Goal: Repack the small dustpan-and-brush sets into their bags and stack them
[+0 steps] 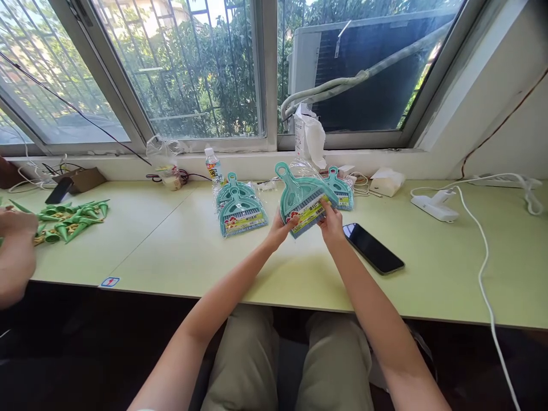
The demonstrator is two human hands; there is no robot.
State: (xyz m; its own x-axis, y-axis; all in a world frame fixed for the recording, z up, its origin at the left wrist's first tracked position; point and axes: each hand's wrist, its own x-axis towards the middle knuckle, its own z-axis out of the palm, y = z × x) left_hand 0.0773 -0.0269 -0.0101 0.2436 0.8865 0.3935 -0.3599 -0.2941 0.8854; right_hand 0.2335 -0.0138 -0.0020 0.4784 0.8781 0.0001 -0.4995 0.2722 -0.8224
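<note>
Both my hands hold one teal dustpan-and-brush set (302,197) in a clear plastic bag, raised a little above the pale green table (180,251). My left hand (279,229) grips its lower left edge. My right hand (331,221) pinches the lower right edge by the printed label. A stack of the same bagged sets (238,208) lies on the table to the left. Another bagged set (341,188) lies behind the one I hold.
A black phone (372,248) lies just right of my right hand. A white power strip (433,205) and its cable (483,268) run along the right. A bottle (213,166), a tissue pack (386,181) and a white bag (309,135) stand by the window. Another person's hand (15,251) works among green cone-shaped items (71,220) at far left.
</note>
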